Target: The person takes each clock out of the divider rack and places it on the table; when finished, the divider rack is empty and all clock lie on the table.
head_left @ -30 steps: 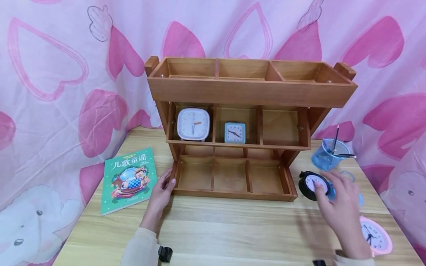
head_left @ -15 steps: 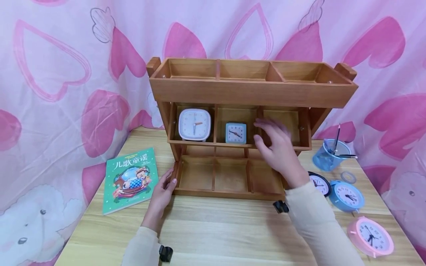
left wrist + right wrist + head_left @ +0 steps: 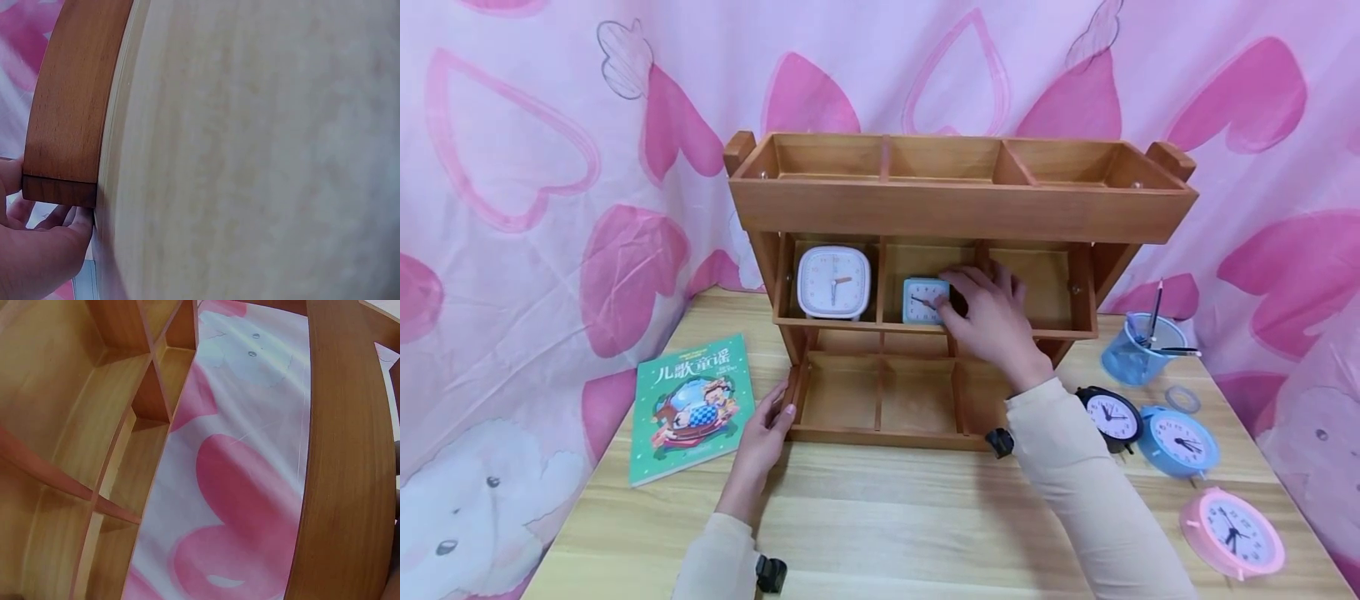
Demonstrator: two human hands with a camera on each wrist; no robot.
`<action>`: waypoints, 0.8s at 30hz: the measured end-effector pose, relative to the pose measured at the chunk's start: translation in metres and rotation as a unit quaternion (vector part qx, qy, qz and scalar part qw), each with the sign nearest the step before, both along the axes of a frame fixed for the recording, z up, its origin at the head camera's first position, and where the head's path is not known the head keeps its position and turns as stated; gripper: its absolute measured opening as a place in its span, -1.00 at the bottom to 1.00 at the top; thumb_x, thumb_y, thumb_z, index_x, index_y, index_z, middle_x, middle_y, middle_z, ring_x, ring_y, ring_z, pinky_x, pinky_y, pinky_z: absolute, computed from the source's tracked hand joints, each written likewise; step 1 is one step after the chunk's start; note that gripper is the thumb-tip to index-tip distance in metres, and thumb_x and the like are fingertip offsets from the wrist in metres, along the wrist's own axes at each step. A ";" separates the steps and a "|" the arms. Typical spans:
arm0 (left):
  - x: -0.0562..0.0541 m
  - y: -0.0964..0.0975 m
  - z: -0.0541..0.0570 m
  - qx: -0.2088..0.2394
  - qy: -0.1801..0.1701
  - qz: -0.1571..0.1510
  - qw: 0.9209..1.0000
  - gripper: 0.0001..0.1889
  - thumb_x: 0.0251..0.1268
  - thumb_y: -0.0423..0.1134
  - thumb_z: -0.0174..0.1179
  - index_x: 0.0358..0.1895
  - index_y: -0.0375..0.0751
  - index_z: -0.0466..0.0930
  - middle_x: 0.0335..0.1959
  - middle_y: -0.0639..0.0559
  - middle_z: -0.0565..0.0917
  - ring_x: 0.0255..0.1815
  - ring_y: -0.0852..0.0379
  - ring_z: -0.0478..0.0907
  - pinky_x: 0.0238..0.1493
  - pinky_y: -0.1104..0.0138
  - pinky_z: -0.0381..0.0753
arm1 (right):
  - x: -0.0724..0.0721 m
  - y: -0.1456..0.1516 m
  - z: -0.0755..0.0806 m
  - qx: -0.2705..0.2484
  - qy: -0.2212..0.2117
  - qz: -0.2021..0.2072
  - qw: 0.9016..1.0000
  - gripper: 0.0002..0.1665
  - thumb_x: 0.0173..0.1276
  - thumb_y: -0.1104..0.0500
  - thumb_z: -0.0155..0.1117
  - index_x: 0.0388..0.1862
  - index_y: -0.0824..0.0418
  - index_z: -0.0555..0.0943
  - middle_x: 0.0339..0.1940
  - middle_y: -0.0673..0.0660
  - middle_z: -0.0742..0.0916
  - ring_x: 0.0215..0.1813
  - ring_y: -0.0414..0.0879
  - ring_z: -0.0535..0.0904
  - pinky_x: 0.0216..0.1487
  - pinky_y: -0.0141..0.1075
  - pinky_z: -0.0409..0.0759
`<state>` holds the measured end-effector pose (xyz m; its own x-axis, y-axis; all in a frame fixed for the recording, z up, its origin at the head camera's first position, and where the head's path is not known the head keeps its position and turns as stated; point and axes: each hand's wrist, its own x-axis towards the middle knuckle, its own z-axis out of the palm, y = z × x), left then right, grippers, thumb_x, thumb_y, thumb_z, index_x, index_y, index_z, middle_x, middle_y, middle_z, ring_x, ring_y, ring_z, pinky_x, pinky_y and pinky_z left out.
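A three-tier wooden rack stands on the table. My left hand holds its lower left end; in the left wrist view the fingers lie against the end of the brown wood. My right hand pinches a small square light-blue alarm clock in the rack's middle tier, centre compartment. The thumb lies over the right part of its face, with the fingers at its upper right corner. A larger white alarm clock stands in the left compartment beside it. Neither the clock nor the hand's grip shows in the right wrist view.
On the right of the table lie a black alarm clock, a blue one and a pink one. Behind them are a blue pen cup and a ring of tape. A green book lies left.
My right hand has moved from near the black clock, left past the middle tier's right compartment, onto the small light-blue clock. My left hand stays at the rack's end.
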<state>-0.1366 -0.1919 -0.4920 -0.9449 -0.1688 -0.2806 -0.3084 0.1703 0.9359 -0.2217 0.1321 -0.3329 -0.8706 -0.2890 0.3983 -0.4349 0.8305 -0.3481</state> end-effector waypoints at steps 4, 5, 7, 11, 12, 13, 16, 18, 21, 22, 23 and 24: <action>0.001 -0.001 0.001 0.001 -0.004 0.002 1.000 -0.45 0.56 -0.23 0.00 0.54 0.11 0.19 0.48 -0.31 0.25 0.49 -0.25 0.21 0.47 -0.02 0.24 | 0.001 -0.003 0.001 -0.007 0.009 0.000 1.000 -0.54 0.43 -0.09 0.17 0.19 0.08 0.60 0.31 0.16 0.59 0.43 0.35 0.20 0.34 0.34 0.07; 0.001 -0.001 0.001 0.000 -0.007 0.003 1.000 -0.45 0.56 -0.22 0.00 0.54 0.12 0.19 0.49 -0.31 0.24 0.49 -0.25 0.20 0.47 -0.02 0.24 | 0.002 -0.003 0.001 -0.013 0.008 0.001 1.000 -0.55 0.43 -0.09 0.17 0.19 0.08 0.60 0.30 0.16 0.59 0.44 0.35 0.20 0.34 0.34 0.06; 0.001 0.000 0.001 0.001 -0.007 0.003 1.000 -0.45 0.56 -0.22 0.00 0.54 0.11 0.19 0.49 -0.31 0.24 0.49 -0.25 0.20 0.48 -0.03 0.24 | 0.002 -0.002 0.002 -0.027 -0.002 0.004 1.000 -0.56 0.44 -0.09 0.16 0.19 0.05 0.59 0.29 0.16 0.60 0.45 0.35 0.18 0.36 0.34 0.02; 0.001 0.000 0.001 0.001 -0.009 0.003 1.000 -0.46 0.56 -0.21 0.00 0.54 0.11 0.19 0.49 -0.30 0.24 0.50 -0.24 0.20 0.48 -0.02 0.23 | 0.003 0.000 0.003 -0.064 -0.024 0.012 0.998 -0.62 0.46 -0.08 0.17 0.19 -0.02 0.56 0.20 0.15 0.64 0.47 0.32 0.15 0.39 0.31 -0.06; 0.001 0.000 0.001 0.002 -0.008 0.003 1.000 -0.46 0.56 -0.21 0.00 0.54 0.11 0.19 0.49 -0.30 0.24 0.50 -0.24 0.20 0.48 -0.02 0.23 | 0.003 0.001 0.003 -0.074 -0.027 0.016 0.997 -0.63 0.46 -0.07 0.18 0.18 -0.03 0.55 0.16 0.14 0.66 0.46 0.31 0.17 0.39 0.30 -0.07; 0.001 0.000 0.000 0.001 -0.010 0.003 1.000 -0.46 0.56 -0.20 0.00 0.54 0.12 0.19 0.49 -0.29 0.24 0.50 -0.23 0.19 0.48 -0.02 0.24 | 0.003 0.001 0.003 -0.084 -0.027 0.019 0.996 -0.64 0.46 -0.06 0.19 0.17 -0.04 0.56 0.12 0.14 0.67 0.44 0.30 0.19 0.39 0.29 -0.07; 0.001 0.000 0.000 0.003 -0.014 0.005 1.000 -0.46 0.57 -0.19 -0.01 0.54 0.14 0.19 0.50 -0.28 0.24 0.50 -0.23 0.19 0.48 -0.02 0.24 | 0.004 0.002 0.003 -0.119 -0.023 0.029 0.992 -0.68 0.44 -0.01 0.24 0.13 -0.02 0.59 0.03 0.12 0.69 0.40 0.25 0.24 0.38 0.26 -0.10; 0.001 -0.001 0.000 0.003 -0.016 0.006 1.000 -0.46 0.57 -0.19 -0.01 0.54 0.15 0.19 0.50 -0.26 0.23 0.51 -0.22 0.19 0.48 -0.02 0.24 | 0.006 0.003 0.002 -0.140 -0.015 0.031 0.989 -0.70 0.42 0.02 0.26 0.09 -0.01 0.62 0.00 0.11 0.72 0.38 0.22 0.27 0.38 0.26 -0.11; 0.001 -0.001 0.000 0.003 -0.015 0.006 1.000 -0.46 0.57 -0.19 -0.01 0.54 0.15 0.19 0.50 -0.26 0.23 0.51 -0.22 0.18 0.48 -0.02 0.24 | 0.010 0.004 0.001 -0.172 0.006 0.024 0.985 -0.73 0.38 0.05 0.31 0.03 -0.01 0.67 -0.02 0.10 0.75 0.38 0.18 0.27 0.37 0.25 -0.13; 0.000 -0.001 -0.001 0.004 -0.013 0.005 1.000 -0.46 0.57 -0.19 -0.01 0.54 0.13 0.19 0.50 -0.26 0.24 0.51 -0.23 0.18 0.48 -0.02 0.23 | 0.012 0.003 0.000 -0.183 0.015 0.021 0.983 -0.74 0.37 0.05 0.32 0.02 -0.01 0.68 -0.02 0.09 0.75 0.38 0.16 0.27 0.37 0.25 -0.13; 0.000 -0.001 -0.001 0.005 -0.013 0.005 1.000 -0.46 0.57 -0.19 -0.01 0.54 0.13 0.19 0.50 -0.26 0.23 0.51 -0.23 0.18 0.48 -0.02 0.23 | 0.013 0.003 0.000 -0.195 0.025 0.019 0.980 -0.75 0.36 0.07 0.34 0.01 -0.01 0.69 -0.03 0.09 0.76 0.37 0.14 0.28 0.36 0.25 -0.13; 0.000 -0.001 -0.001 0.005 -0.013 0.005 1.000 -0.46 0.57 -0.19 0.00 0.54 0.13 0.19 0.50 -0.26 0.23 0.51 -0.23 0.18 0.48 -0.02 0.23 | 0.014 0.003 -0.001 -0.209 0.038 0.018 0.977 -0.75 0.34 0.08 0.35 -0.01 0.00 0.71 -0.04 0.09 0.76 0.37 0.12 0.28 0.36 0.25 -0.12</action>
<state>-0.1366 -0.1928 -0.4931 -0.9355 -0.1749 -0.3069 -0.3342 0.1570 0.9293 -0.2078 0.1352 -0.3336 -0.8265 -0.1177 0.5505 -0.4986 0.6069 -0.6189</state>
